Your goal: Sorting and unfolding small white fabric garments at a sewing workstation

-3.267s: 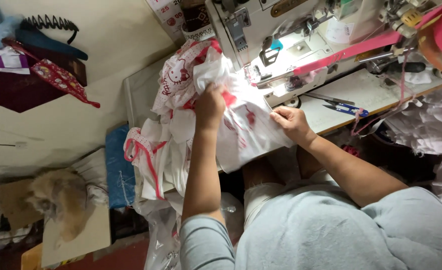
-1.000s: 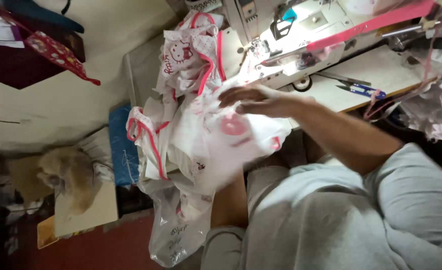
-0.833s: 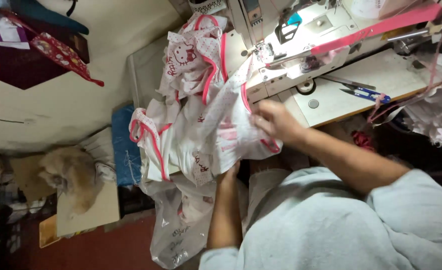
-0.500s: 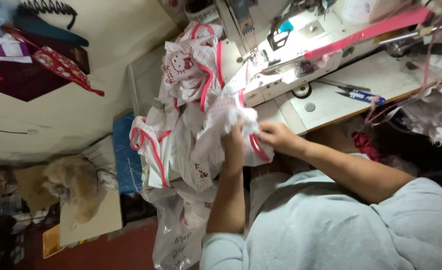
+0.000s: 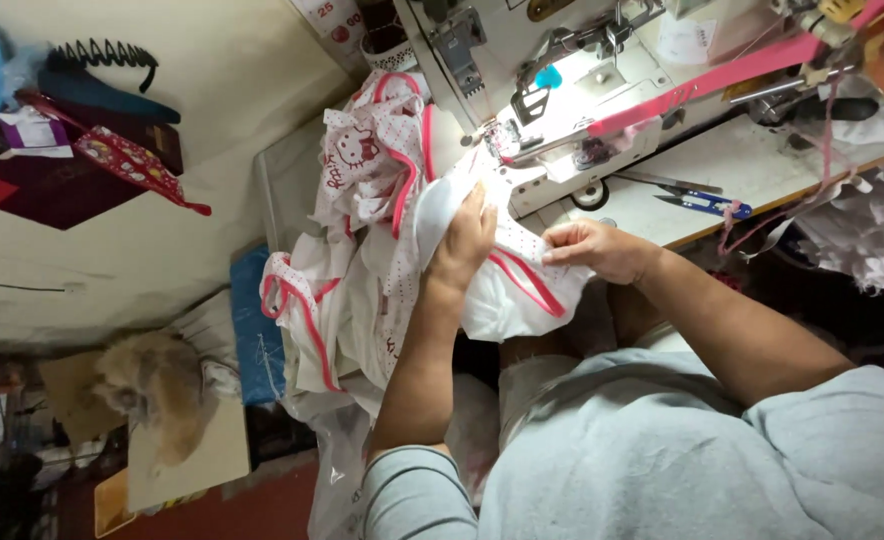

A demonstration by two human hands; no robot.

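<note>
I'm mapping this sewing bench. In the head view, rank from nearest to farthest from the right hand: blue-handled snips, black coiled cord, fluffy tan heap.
From the right hand:
1. Blue-handled snips, on the tabletop just beyond it.
2. Fluffy tan heap, low at the picture's left.
3. Black coiled cord, top left corner.

i saw my two hands, left hand (image 5: 465, 238) and right hand (image 5: 594, 248), one sewing machine (image 5: 562, 90), one little pair of blue snips (image 5: 707, 205), and one fluffy dog (image 5: 152, 385).
</note>
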